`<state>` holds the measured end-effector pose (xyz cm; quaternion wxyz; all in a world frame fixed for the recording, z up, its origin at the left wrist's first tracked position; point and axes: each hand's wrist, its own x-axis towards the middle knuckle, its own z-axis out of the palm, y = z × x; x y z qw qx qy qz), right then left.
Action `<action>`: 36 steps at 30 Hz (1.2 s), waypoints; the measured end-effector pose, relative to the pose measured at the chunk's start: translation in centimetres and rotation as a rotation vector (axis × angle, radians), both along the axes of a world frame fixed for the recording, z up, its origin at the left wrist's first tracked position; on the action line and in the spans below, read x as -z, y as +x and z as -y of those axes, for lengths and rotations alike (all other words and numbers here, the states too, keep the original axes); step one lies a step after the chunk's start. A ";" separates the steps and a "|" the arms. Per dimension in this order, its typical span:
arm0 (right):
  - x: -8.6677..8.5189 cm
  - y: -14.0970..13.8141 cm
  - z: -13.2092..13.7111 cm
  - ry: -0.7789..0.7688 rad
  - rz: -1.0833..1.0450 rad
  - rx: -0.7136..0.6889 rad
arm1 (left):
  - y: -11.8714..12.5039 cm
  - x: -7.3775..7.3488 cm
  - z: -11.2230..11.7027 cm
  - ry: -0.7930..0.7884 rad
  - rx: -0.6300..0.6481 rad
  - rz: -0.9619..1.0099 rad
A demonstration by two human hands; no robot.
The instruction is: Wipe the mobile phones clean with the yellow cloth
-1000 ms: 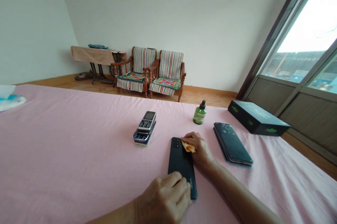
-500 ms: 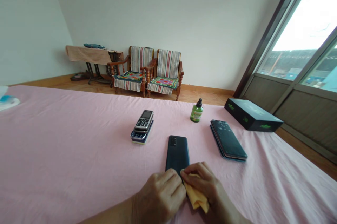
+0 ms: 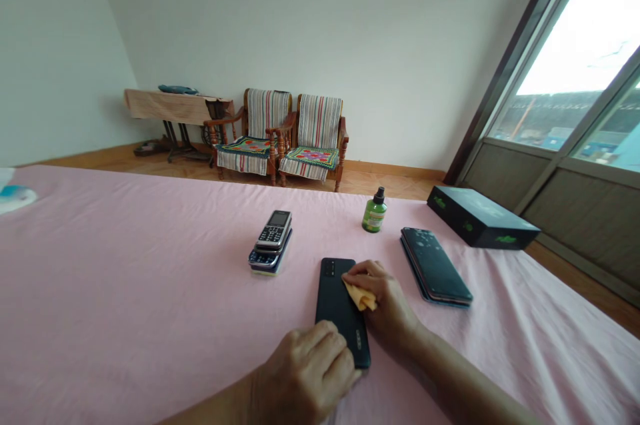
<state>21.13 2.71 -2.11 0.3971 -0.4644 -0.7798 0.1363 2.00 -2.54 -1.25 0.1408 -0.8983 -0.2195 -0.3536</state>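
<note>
A dark smartphone point(image 3: 336, 302) lies face down on the pink tablecloth point(image 3: 125, 278), camera end away from me. My left hand point(image 3: 305, 372) is curled over its near end, pinning it down. My right hand point(image 3: 383, 302) pinches a small yellow cloth point(image 3: 361, 296) and presses it on the phone's far right part, near the camera.
A stack of keypad phones point(image 3: 271, 248) lies to the left of the smartphone. A green spray bottle point(image 3: 375, 212), a stack of dark smartphones point(image 3: 435, 266) and a black box point(image 3: 481, 217) stand to the right. Two chairs and a side table are by the far wall.
My right hand slid the yellow cloth from the phone's far end to its near end, then back up towards the camera end. My left hand kept its hold.
</note>
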 end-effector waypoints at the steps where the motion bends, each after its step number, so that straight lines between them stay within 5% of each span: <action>1: 0.0 0.1 -1.2 0.002 0.004 0.002 | 0.0 -0.1 0.0 0.005 0.001 0.000; 7: 0.0 -0.5 -4.3 -0.002 0.066 -0.038 | -0.2 -0.6 0.1 -0.023 -0.005 -0.003; 22: -0.1 -1.1 0.2 -0.021 -0.079 -0.038 | -0.6 -1.8 -0.8 -0.225 0.018 0.187; 29: -0.6 -1.8 1.7 -0.050 -0.153 -0.046 | -0.6 -1.5 -1.1 -0.354 -0.085 0.140; 36: -0.9 -2.7 3.4 -0.061 -0.247 -0.095 | -0.9 -0.9 -1.2 -0.323 -0.075 0.110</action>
